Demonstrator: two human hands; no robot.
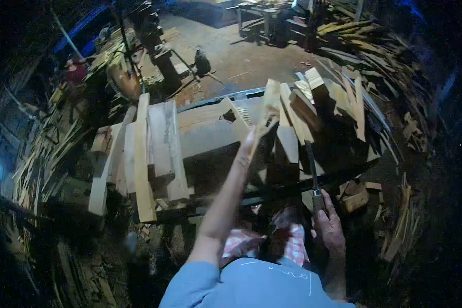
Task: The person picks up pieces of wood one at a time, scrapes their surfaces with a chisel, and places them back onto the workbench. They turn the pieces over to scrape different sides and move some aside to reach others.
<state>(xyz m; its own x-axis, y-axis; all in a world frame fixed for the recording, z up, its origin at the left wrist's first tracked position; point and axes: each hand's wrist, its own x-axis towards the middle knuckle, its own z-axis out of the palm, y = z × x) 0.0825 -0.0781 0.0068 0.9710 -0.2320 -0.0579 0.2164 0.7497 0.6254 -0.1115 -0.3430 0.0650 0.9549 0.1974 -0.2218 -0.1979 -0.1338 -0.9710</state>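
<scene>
My left hand (250, 143), partly smeared by motion, reaches over the workbench (205, 138) and grips a pale piece of wood (270, 100) near its lower end. The wood stands tilted, its broad end away from me. My right hand (329, 226) is closed round the handle of a long, dark-bladed chisel (312, 167). A metal ferrule shows where blade meets handle, and the tip points away from me, close to a cut wooden block (297, 115). A tapered wooden piece (287, 143) lies between my hands.
Several long shaped boards (145, 159) lie across the bench's left side. Scrap wood (354, 197) sits at my right, and strips are heaped on both sides. Farther back are a person in a red top (76, 72), a dark stand (165, 66) and another worktable (264, 15).
</scene>
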